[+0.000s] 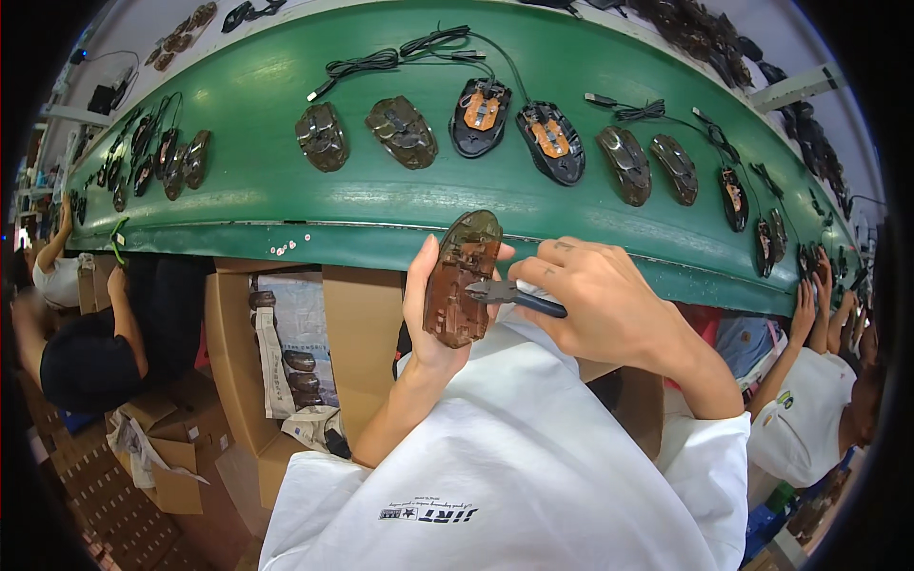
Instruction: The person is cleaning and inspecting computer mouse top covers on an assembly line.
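Observation:
My left hand [425,328] is closed around a translucent brown computer mouse shell [450,303], its ribbed inner side facing up. In my right hand [602,300] is a pair of cutting pliers [533,301] with dark handles. The plier jaws lie over the right edge of the shell, at about its middle; whether they touch it I cannot tell. Across the green belt, beyond my hands, lie two more brown shells [322,136] [403,131] and two black mouse bases [479,116] [551,142] with orange-brown boards and coiled cables.
The green conveyor belt [381,205] curves across the view. More shells [625,165] and wired bases [733,198] lie along it. Small pale pieces [290,245] sit on its near edge. An open cardboard box [362,357] stands at my left. Co-workers sit on both sides, one in a white shirt [809,419].

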